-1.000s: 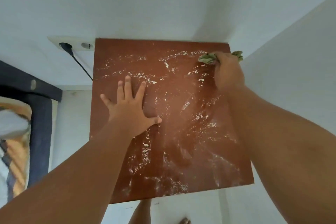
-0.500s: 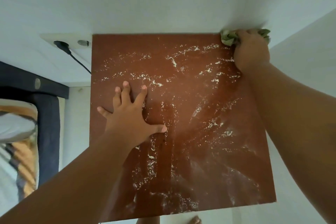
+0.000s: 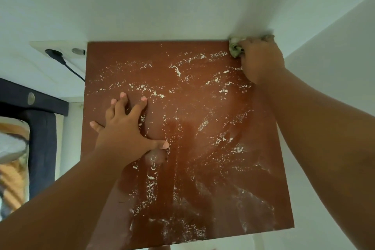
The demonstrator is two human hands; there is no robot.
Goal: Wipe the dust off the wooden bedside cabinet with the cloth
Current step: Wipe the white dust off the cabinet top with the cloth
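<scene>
1. Since half a second ago, the right hand (image 3: 260, 58) has stayed at the far right corner of the cabinet top (image 3: 203, 148) with the cloth, where a second ago it was short of that corner, further in along the far edge.
2. That right hand is closed around the crumpled green cloth (image 3: 235, 48), pressing it into the corner where the cabinet meets the white wall (image 3: 182, 2); cloth shows on both sides of the knuckles.
3. Over the same time the left hand (image 3: 125, 130) has kept its place near the left edge, lying flat with fingers spread and the thumb pointing toward the middle.
4. White dust (image 3: 190, 61) streaks and specks cover most of the reddish-brown wood, thickest along the far band and down the middle toward the near edge.
5. Beyond the left edge, a black plug (image 3: 53, 55) sits in a wall socket (image 3: 77, 51), its cable running down behind the cabinet's left side.
6. A dark bed frame (image 3: 40, 148) stands further left, apart from the cabinet.
</scene>
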